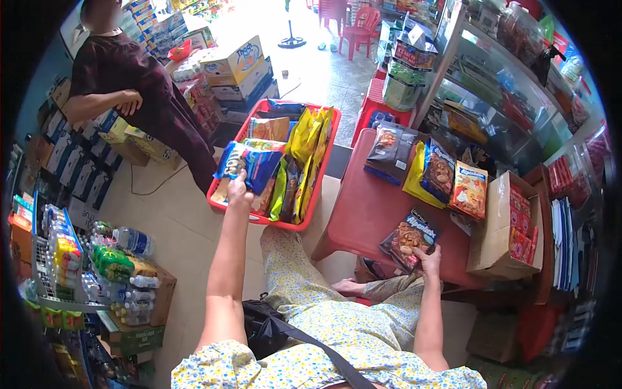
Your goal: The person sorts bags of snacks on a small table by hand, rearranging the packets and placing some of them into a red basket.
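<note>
My left hand (pixel 240 190) is closed on the edge of a blue candy bag (pixel 260 172), held over a red plastic basket (pixel 256 219). Several yellow bags (pixel 304 139) and a green bag (pixel 280 191) stand packed inside that basket. On the right, my right hand (pixel 427 260) pinches the lower corner of a dark brown Alpenliebe candy bag (pixel 408 238) at the near edge of a red table (pixel 353 217). Farther back on the table lie an orange Alpenliebe bag (pixel 468 188), a dark blue bag (pixel 438 170) and a grey-black bag (pixel 391 144).
An open cardboard box (pixel 489 249) with red packs sits at the table's right end. Another person (pixel 123 78) stands at the left beyond the basket. Bottles (pixel 133 295) and stacked cartons (pixel 236 65) line the left side; a glass cabinet (pixel 492 91) is at the right.
</note>
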Available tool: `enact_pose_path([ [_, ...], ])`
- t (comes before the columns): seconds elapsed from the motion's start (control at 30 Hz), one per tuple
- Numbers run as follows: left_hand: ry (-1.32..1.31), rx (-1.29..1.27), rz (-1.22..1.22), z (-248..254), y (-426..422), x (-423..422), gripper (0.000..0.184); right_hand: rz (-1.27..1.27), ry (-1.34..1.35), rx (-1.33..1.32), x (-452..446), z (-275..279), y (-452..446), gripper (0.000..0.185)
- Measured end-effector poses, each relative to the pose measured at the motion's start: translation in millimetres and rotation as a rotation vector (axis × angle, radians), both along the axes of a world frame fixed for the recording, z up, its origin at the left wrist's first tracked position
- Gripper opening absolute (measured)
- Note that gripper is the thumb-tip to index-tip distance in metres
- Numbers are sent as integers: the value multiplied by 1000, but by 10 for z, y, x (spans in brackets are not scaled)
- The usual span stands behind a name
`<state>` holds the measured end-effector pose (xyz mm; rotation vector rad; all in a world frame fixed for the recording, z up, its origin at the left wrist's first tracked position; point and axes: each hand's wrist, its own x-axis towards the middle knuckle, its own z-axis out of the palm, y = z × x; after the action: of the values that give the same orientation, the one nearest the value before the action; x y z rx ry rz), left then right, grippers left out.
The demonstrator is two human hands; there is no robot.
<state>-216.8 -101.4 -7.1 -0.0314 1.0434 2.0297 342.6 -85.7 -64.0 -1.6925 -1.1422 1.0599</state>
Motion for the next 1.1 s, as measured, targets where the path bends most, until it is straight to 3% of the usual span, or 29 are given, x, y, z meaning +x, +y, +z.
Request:
enact_pose_path([
  [0.17,119,-12,-15,-180,504,-165,24,-9,-95,41,22,-98,29,60],
  [0.27,-110,-192,-248,-210,559,-111,22,-10,-66,27,27,-91,24,62],
  [0.3,-100,-160,-226,-216,568,-79,22,-5,-72,30,22,-91,27,63],
  [0.4,154,-374,-231,-265,482,-35,19,-1,-92,38,2,-41,19,66],
  [0.57,241,-355,-272,-39,373,58,19,-27,56,-43,-33,115,-6,59],
  [0.6,302,-396,-277,89,350,114,19,-13,394,-153,18,52,26,51],
  [0.63,349,-530,-408,274,238,202,40,5,732,-266,-39,161,30,43],
  [0.67,755,-854,-121,201,245,324,52,41,939,-341,-95,260,-14,33],
  [0.7,1155,-1156,204,116,259,468,65,93,1026,-380,-193,376,-55,35],
  [0.73,1243,-1087,215,29,205,596,82,145,1113,-417,-260,423,-59,38],
  [0.8,1414,-663,-73,454,-70,1087,64,258,1053,-369,-443,476,-89,41],
  [0.83,1368,-474,-410,769,-190,1279,56,299,1035,-383,-683,754,-130,41],
  [0.87,1293,-157,-530,466,-147,1348,56,374,1067,-370,-883,915,-118,36],
  [0.9,989,-66,-839,674,-220,1531,57,446,1101,-355,-1067,1053,-74,31],
  [0.97,559,18,-1093,1086,-363,1824,57,513,983,-302,-1335,1263,19,28],
  [1.03,545,19,-1209,1166,-379,1918,50,531,868,-230,-1540,1426,92,27],
  [1.1,396,31,-1087,994,-351,1921,38,573,876,-212,-1697,1540,145,27],
])
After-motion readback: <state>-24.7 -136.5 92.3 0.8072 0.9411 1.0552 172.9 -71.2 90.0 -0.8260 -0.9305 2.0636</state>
